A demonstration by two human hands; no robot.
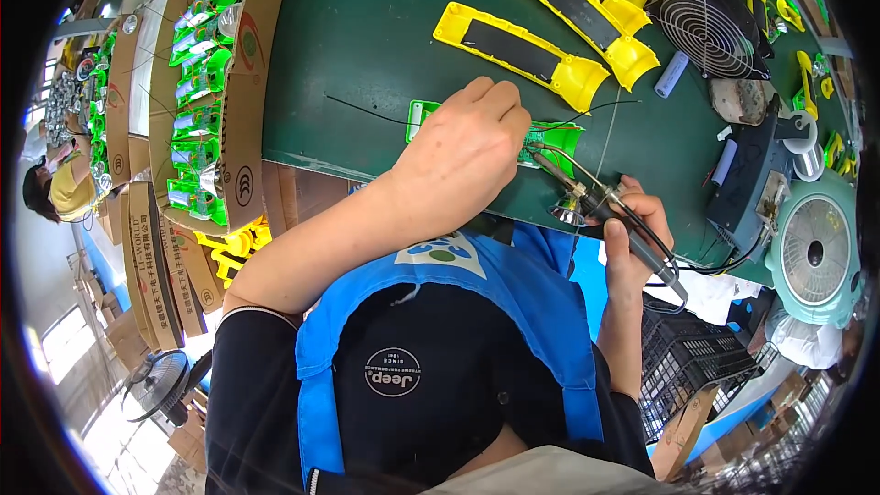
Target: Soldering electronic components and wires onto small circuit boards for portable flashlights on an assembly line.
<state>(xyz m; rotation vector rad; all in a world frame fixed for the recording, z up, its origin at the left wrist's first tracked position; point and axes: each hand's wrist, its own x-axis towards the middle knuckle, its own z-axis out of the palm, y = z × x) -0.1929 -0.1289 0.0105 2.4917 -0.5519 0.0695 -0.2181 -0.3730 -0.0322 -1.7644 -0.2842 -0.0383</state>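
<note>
My left hand (pixel 469 142) is closed over a green plastic lamp casing (pixel 420 115) at the table's near edge. The casing shows at both sides of the hand; the fingertips are hidden behind it. My right hand (pixel 639 229) grips the handle of a soldering iron (pixel 655 261), whose tip points up and left to the casing's right part. Thin wires run around that end, and a black one (pixel 367 111) sticks out leftward over the table. A shiny reflector cup (pixel 567 212) hangs by the iron, just below the casing.
Yellow casing halves (pixel 521 52) with black strips lie beyond my hands. A black fan (pixel 710 26), a blue cell (pixel 672 74), a dark boxy unit (pixel 747 188) and a green fan (pixel 816 250) stand right. Cardboard boxes (pixel 246 92) with filled green casings line the left; a person (pixel 71 185) sits farther off.
</note>
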